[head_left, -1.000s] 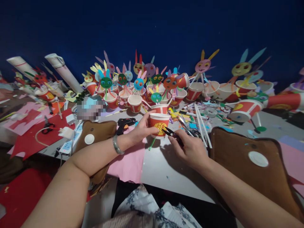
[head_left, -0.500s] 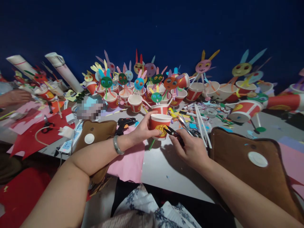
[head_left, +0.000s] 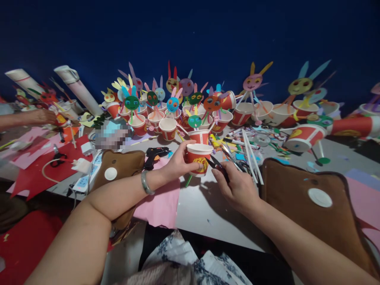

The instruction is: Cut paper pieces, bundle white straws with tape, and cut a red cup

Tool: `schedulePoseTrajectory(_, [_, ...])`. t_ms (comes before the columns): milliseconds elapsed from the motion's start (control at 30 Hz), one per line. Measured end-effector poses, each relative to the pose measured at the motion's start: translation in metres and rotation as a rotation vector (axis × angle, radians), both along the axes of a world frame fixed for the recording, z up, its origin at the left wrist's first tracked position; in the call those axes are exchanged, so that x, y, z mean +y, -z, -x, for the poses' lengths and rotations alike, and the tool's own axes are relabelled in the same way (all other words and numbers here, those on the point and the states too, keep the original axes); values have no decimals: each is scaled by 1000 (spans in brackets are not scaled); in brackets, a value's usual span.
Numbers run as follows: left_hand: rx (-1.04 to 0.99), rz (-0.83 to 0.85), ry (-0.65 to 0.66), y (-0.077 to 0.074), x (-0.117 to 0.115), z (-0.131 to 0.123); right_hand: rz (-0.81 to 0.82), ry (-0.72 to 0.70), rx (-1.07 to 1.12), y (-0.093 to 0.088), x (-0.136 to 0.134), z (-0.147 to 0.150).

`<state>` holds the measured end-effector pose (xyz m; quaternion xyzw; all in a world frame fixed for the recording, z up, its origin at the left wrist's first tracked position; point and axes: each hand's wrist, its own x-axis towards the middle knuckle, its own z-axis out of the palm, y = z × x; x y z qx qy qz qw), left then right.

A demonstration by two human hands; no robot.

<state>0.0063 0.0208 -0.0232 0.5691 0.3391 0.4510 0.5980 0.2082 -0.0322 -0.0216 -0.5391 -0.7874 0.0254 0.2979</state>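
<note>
My left hand (head_left: pixel 180 159) grips a red and white paper cup (head_left: pixel 199 156) with a yellow emblem, thumb across its front. The cup is upright, just above or on the table; I cannot tell which. A green strip (head_left: pixel 189 181) shows below it. In my right hand (head_left: pixel 237 185) are black-handled scissors (head_left: pixel 214 163), their dark blades pointing at the cup's right side, slightly apart from each other. Right behind the cup stands another red cup with a green paper rabbit head (head_left: pixel 194 122) above it.
Several rabbit-head cups (head_left: pixel 172 105) line the back. A glue gun (head_left: pixel 154 154) and pink paper (head_left: pixel 162 198) lie left; white paper sticks (head_left: pixel 251 156) and a brown hot-water bag (head_left: pixel 297 186) lie right. At far left, a co-worker's hand (head_left: pixel 44 117) is by a red cup.
The scissors' blades have drawn back a little from the cup's emblem, and the cup has turned or tilted slightly. At far left the co-worker's hand has moved right, to a red cup.
</note>
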Motion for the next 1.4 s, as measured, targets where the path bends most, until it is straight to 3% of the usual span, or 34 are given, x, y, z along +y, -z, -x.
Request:
schedulePoseTrajectory(467, [-29,22,-20,-4,0,0,-16,-9,-100,-2,-1,1])
schedulePoseTrajectory(900, [-40,55,35,-7,-1,0,14,-18,-84,0,0,0])
schedulePoseTrajectory(1400, [-28,79,-9,-13,-5,-1,-13,11,-72,-1,0,1])
